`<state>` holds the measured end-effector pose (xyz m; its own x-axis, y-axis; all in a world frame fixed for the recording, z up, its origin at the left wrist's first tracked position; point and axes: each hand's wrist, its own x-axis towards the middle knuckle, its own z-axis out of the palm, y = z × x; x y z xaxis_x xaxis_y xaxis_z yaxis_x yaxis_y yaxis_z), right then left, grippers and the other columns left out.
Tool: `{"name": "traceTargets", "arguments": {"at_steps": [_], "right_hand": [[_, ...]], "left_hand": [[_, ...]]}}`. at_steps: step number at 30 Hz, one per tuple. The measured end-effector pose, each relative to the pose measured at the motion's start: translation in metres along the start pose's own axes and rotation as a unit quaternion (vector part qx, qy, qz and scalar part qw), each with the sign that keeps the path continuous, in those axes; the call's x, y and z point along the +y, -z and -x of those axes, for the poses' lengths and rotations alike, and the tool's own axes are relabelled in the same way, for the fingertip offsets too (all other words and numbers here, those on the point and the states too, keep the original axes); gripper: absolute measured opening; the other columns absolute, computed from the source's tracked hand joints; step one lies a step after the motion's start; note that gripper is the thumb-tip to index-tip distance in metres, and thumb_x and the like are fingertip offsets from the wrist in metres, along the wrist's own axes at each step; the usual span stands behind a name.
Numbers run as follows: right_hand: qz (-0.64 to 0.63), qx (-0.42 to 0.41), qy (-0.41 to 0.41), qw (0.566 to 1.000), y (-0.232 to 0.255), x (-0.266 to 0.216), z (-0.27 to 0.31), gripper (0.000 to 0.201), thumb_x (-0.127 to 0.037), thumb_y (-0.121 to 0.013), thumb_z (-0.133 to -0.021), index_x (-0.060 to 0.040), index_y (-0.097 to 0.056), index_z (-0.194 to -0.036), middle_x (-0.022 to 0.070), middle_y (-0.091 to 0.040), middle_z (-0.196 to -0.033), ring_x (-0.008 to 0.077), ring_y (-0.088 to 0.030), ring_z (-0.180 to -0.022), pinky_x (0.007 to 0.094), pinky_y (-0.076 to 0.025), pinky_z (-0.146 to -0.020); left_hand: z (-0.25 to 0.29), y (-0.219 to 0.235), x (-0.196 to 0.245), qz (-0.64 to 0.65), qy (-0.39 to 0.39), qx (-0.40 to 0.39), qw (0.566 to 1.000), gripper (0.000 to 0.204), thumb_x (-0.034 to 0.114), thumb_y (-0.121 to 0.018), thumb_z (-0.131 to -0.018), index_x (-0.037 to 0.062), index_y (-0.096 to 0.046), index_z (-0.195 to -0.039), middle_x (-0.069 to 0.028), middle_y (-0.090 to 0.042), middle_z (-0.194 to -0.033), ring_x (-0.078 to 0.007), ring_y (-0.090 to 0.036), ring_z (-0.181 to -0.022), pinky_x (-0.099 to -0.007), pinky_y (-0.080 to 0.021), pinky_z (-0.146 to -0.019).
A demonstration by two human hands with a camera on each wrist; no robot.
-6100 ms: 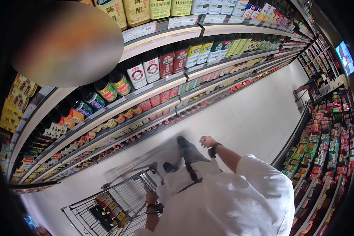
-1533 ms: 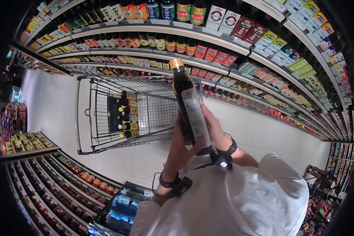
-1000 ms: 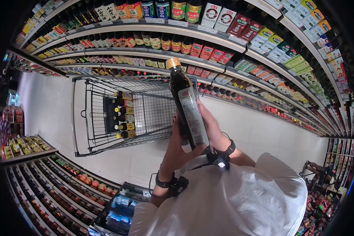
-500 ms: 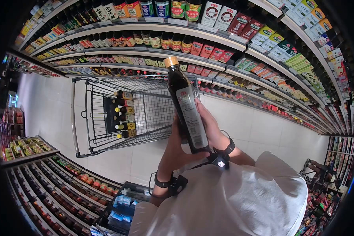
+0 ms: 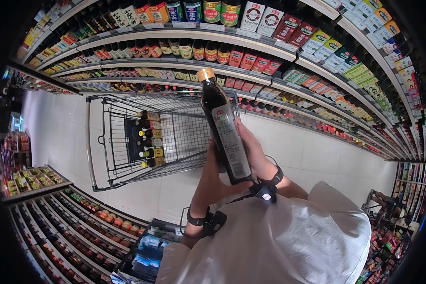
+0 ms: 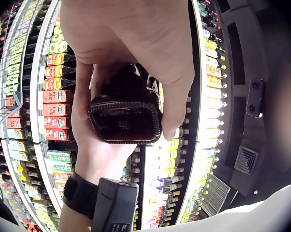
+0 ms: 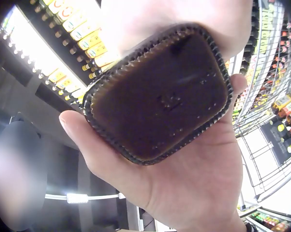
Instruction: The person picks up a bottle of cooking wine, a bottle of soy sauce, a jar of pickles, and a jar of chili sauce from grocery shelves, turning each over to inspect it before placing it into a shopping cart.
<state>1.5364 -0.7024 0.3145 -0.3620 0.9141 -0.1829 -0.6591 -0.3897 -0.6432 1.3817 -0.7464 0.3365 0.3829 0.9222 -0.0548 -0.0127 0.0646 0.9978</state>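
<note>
Near a grey wire-mesh shopping cart (image 5: 182,130), the left hand (image 5: 212,177) and right hand (image 5: 253,150) grip opposite sides of a dark, gold-capped, rectangular-based glass bottle (image 5: 228,142), held tilted before a white fabric shirt (image 5: 293,227).

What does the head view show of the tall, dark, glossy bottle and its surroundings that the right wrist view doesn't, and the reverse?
Only the head view: the round gold-coloured cap and white printed label of the tall, dark, glossy bottle.

Only the right wrist view: the bottle's dark, rounded-rectangular underside with its ridged edge, and a bright white bar-shaped light.

Both: the bottle held between the left hand and right hand, and the grey wire shopping cart containing bottles.
</note>
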Motion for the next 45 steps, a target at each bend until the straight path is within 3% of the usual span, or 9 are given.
{"name": "traceTargets", "arguments": {"at_steps": [6, 10, 14, 19, 22, 26, 36, 39, 45], "right_hand": [[0.106, 0.022, 0.062, 0.992, -0.013, -0.01, 0.002, 0.056, -0.023, -0.04, -0.107, -0.0022, -0.022, -0.155, 0.0094, -0.032, -0.156, 0.0175, -0.035, -0.139, 0.0315, -0.026, -0.114], [0.285, 0.022, 0.157, 0.945, -0.022, -0.01, 0.004, 0.053, -0.008, -0.044, -0.103, -0.0004, -0.027, -0.153, 0.012, -0.035, -0.155, 0.0207, -0.04, -0.137, 0.0327, -0.03, -0.112], [0.377, -0.01, 0.181, 0.908, -0.017, -0.02, 0.006, 0.053, -0.001, -0.049, -0.097, -0.001, -0.037, -0.149, 0.0154, -0.048, -0.145, 0.0237, -0.051, -0.129, 0.0328, -0.038, -0.106], [0.322, -0.011, 0.143, 0.936, -0.018, -0.014, 0.009, 0.058, -0.002, -0.058, -0.09, -0.0027, -0.043, -0.146, 0.0138, -0.057, -0.132, 0.0212, -0.057, -0.117, 0.0311, -0.045, -0.093], [0.347, -0.044, 0.194, 0.917, -0.022, -0.016, 0.004, 0.07, -0.006, -0.069, -0.081, -0.0037, -0.044, -0.146, 0.012, -0.056, -0.132, 0.0216, -0.056, -0.116, 0.0319, -0.046, -0.091], [0.441, -0.072, 0.243, 0.861, -0.031, -0.026, 0.008, 0.088, -0.008, -0.083, -0.064, -0.0043, -0.047, -0.144, 0.0142, -0.048, -0.138, 0.0273, -0.054, -0.118, 0.0371, -0.046, -0.095], [0.483, -0.088, 0.258, 0.832, -0.044, -0.032, 0.015, 0.089, -0.013, -0.086, -0.062, -0.0031, -0.05, -0.143, 0.0176, -0.045, -0.139, 0.03, -0.056, -0.116, 0.0396, -0.048, -0.094], [0.488, -0.091, 0.26, 0.828, -0.045, -0.034, 0.015, 0.089, -0.014, -0.087, -0.063, -0.0025, -0.05, -0.142, 0.0177, -0.045, -0.139, 0.0292, -0.057, -0.113, 0.039, -0.048, -0.092], [0.483, -0.096, 0.26, 0.831, -0.044, -0.034, 0.014, 0.088, -0.015, -0.087, -0.063, -0.0018, -0.051, -0.142, 0.0173, -0.045, -0.139, 0.0278, -0.058, -0.11, 0.0377, -0.049, -0.091]], "left_hand": [[-0.004, -0.002, 0.008, 0.019, 0.006, 0.021, 1.0, 0.1, 0.027, -0.084, -0.076, -0.0062, -0.021, -0.147, -0.0211, -0.045, -0.138, -0.0282, -0.05, -0.126, -0.0383, -0.044, -0.102], [-0.011, -0.013, -0.006, 0.161, 0.097, 0.143, 0.972, 0.049, 0.02, -0.057, -0.097, -0.0009, -0.041, -0.138, -0.0089, -0.059, -0.122, -0.0167, -0.061, -0.106, -0.0286, -0.049, -0.091], [-0.013, -0.017, -0.002, 0.315, 0.08, 0.22, 0.92, 0.044, 0.026, -0.053, -0.1, 0.0012, -0.046, -0.135, -0.0075, -0.059, -0.121, -0.018, -0.061, -0.106, -0.0294, -0.05, -0.091], [-0.014, -0.01, 0.002, 0.376, 0.08, 0.264, 0.885, 0.053, 0.042, -0.041, -0.102, 0.0012, -0.046, -0.135, -0.0099, -0.063, -0.108, -0.0203, -0.067, -0.091, -0.0339, -0.056, -0.078], [-0.006, -0.003, 0.014, 0.461, 0.07, 0.117, 0.877, 0.066, 0.052, -0.033, -0.101, -0.0007, -0.043, -0.138, -0.0134, -0.064, -0.094, -0.0228, -0.067, -0.067, -0.0358, -0.057, -0.054], [-0.005, -0.004, 0.024, 0.55, 0.073, 0.102, 0.826, 0.07, 0.056, -0.031, -0.098, -0.0022, -0.044, -0.134, -0.0139, -0.063, -0.084, -0.022, -0.062, -0.048, -0.0295, -0.05, -0.034], [-0.003, -0.005, 0.015, 0.589, 0.017, 0.089, 0.803, 0.071, 0.062, -0.032, -0.097, 0.0019, -0.043, -0.135, -0.0177, -0.062, -0.078, -0.0219, -0.061, -0.044, -0.0285, -0.055, -0.037], [-0.002, 0.0, 0.001, 0.618, -0.01, 0.037, 0.785, 0.07, 0.056, -0.036, -0.093, -0.0037, -0.046, -0.129, -0.0188, -0.063, -0.09, -0.0288, -0.064, -0.054, -0.0367, -0.055, -0.04], [-0.001, 0.003, -0.004, 0.586, 0.021, 0.087, 0.805, 0.066, 0.051, -0.033, -0.095, -0.0039, -0.049, -0.128, -0.0171, -0.065, -0.097, -0.0256, -0.068, -0.068, -0.0329, -0.058, -0.055]]}}
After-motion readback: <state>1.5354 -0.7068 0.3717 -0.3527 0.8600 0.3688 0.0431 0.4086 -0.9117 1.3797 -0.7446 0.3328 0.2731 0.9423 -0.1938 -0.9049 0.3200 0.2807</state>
